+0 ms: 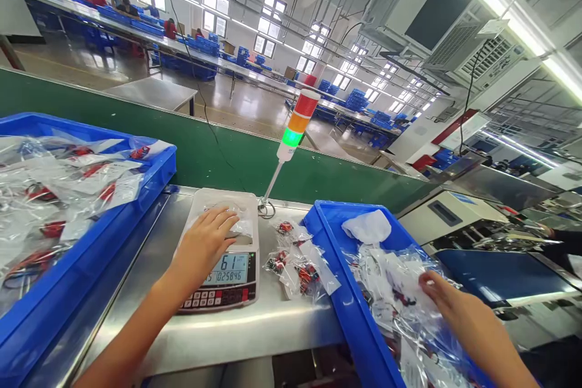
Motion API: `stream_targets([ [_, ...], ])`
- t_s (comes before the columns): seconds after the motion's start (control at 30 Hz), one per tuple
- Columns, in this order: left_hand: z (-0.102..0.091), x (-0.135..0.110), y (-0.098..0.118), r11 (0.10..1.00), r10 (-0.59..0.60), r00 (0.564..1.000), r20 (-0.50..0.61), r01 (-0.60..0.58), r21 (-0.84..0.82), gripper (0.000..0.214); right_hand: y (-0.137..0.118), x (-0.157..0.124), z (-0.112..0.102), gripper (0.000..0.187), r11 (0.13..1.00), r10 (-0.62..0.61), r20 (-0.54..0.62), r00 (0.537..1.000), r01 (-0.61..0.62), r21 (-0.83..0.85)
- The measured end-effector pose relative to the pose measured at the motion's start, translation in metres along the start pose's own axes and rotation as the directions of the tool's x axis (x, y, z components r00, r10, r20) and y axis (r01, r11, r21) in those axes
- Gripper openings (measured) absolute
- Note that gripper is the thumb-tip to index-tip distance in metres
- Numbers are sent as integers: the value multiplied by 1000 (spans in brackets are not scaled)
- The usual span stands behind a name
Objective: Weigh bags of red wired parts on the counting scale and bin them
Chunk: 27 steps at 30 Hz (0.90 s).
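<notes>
My left hand lies flat, fingers stretched out, on a clear plastic bag that rests on the pan of a small white counting scale; its display shows 61. My right hand reaches into the blue bin at the right, with its fingers closed on one of the clear plastic bags of small red and black parts piled there. Between scale and bin lie a few more such bags on the steel table.
A second blue bin full of bagged parts stands at the left. A signal tower lamp rises behind the scale, lit green. A green conveyor belt runs behind the table. A sealing machine stands at the right. Distant people work at long tables.
</notes>
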State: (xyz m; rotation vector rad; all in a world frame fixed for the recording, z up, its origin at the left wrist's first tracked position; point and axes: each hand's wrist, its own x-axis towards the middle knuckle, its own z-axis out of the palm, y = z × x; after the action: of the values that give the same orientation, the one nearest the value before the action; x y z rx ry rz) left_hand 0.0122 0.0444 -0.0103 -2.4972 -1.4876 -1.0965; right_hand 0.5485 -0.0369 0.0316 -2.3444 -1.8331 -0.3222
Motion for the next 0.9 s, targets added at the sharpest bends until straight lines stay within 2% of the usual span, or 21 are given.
stream_targets([
  [0.03,4,3,-1,999,-35,999,-1,35,-40,26,-20,6,-14,34,1000,-15,-38,999,16,24],
  [0.1,8,11,-4,982,-142,989,-30,137,-127,19,-72,23,-36,40,981,-74,-82,994,88,173],
  [0.17,4,21,-12,949,-284,952,-109,263,-172,22,-134,44,-49,42,906,-167,-150,974,212,367],
  [0.2,-2,26,-18,929,-353,920,-169,325,-175,24,-167,54,-51,42,847,-213,-184,959,276,455],
  [0.23,-11,30,-25,906,-419,876,-240,385,-177,28,-199,64,-52,42,780,-254,-222,941,335,529],
  [0.27,-23,32,-33,875,-485,814,-321,445,-193,31,-231,72,-49,41,711,-294,-258,921,390,585],
  [0.37,-70,29,-58,779,-609,582,-538,567,-268,40,-315,85,-32,36,542,-419,-326,847,522,659],
  [0.43,-104,17,-71,735,-625,444,-641,612,-292,42,-354,81,-17,34,481,-522,-317,792,580,657],
  [0.47,-119,9,-76,724,-618,410,-671,630,-282,44,-368,75,-10,32,463,-566,-304,766,600,652],
  [0.5,-132,0,-80,717,-603,398,-691,651,-250,45,-376,68,-4,30,447,-603,-291,743,617,648],
  [0.6,-156,-22,-82,689,-524,418,-742,721,-80,47,-371,43,5,23,386,-696,-246,675,640,664],
  [0.67,-159,-30,-75,654,-485,405,-775,756,-14,49,-344,31,4,30,359,-727,-213,653,625,693],
  [0.7,-157,-31,-69,648,-493,403,-771,762,-16,50,-324,27,3,33,369,-720,-195,666,606,705],
  [0.73,-152,-31,-61,654,-519,420,-745,756,-29,50,-300,25,3,35,405,-692,-176,700,579,708],
  [0.77,-146,-30,-53,670,-552,459,-696,741,-43,49,-274,24,5,36,471,-640,-155,753,543,695],
  [0.83,-130,-26,-33,730,-595,580,-557,680,-73,47,-214,23,15,38,687,-467,-88,880,424,590],
  [0.87,-120,-24,-24,764,-597,639,-484,637,-102,46,-181,21,23,40,811,-352,-38,935,326,486],
  [0.9,-109,-22,-15,795,-589,694,-413,590,-142,45,-150,16,34,43,911,-235,24,972,212,353],
])
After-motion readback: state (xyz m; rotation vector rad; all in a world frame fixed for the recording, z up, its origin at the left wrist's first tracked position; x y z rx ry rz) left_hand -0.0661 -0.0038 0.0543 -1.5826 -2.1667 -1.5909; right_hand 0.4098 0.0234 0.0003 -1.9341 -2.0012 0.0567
